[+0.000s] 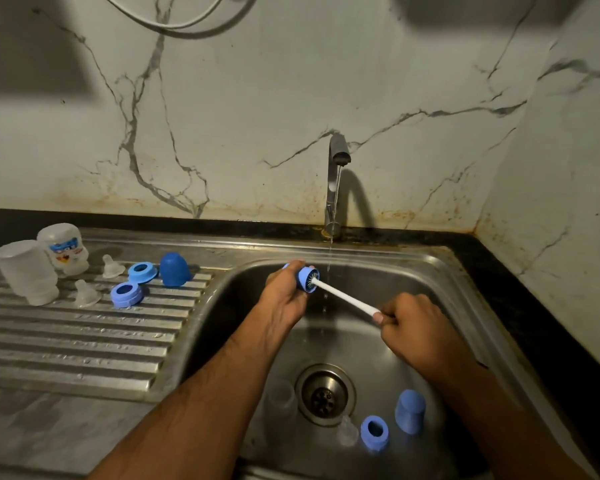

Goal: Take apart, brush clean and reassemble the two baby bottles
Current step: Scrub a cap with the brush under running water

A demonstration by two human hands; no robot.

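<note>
Hands grip cap (pixel 308 279) and brush (pixel 347 298); bottles (pixel 26 271), rings (pixel 127 294) crowd drainboard (pixel 66 344).

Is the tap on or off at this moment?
On: a thin stream falls from the tap spout into the sink, beside the brush.

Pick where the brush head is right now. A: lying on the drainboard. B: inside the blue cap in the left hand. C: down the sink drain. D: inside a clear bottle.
B: the brush bristles sit inside the blue cap gripped by the left hand, while the right hand holds the handle.
</note>
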